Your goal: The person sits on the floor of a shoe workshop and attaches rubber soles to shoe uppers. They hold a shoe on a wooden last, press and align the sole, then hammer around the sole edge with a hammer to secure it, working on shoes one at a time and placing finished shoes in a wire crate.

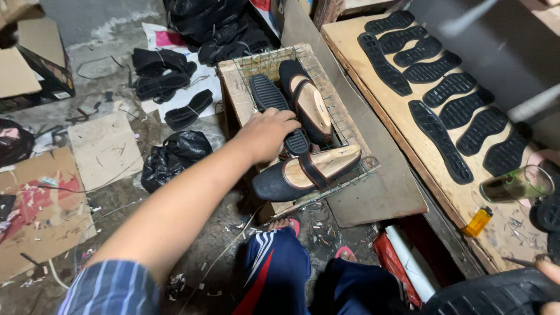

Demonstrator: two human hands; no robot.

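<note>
Nearest the camera, at the bottom right corner, the right hand (548,280) grips a black rubber sole (496,294); only a thumb and a fingertip show at the frame edge, so how its fingers sit around the sole I cannot tell. Below, blue trousers (280,274) with red and white stripes cover the knees.

Stretching out across the middle, the left hand (265,135) lies knuckles up on a wire rack (350,175) set over a wooden crate (236,87). Its fingers curl down together onto a black sole (274,102) lying there, seemingly gripping its near end, though the palm hides the contact. Just beside it stands a black shoe (306,102) on a wooden last, and a second shoe (306,172) lies across the rack's near edge.

On the desk (461,201) to the right, more soles (431,70) lie in rows, with a glass (516,185) on its side and a yellow lighter (478,221) near the front. Left of the crate, cardboard (105,149), a black bag (175,157) and bundled soles litter the floor (99,41).
</note>
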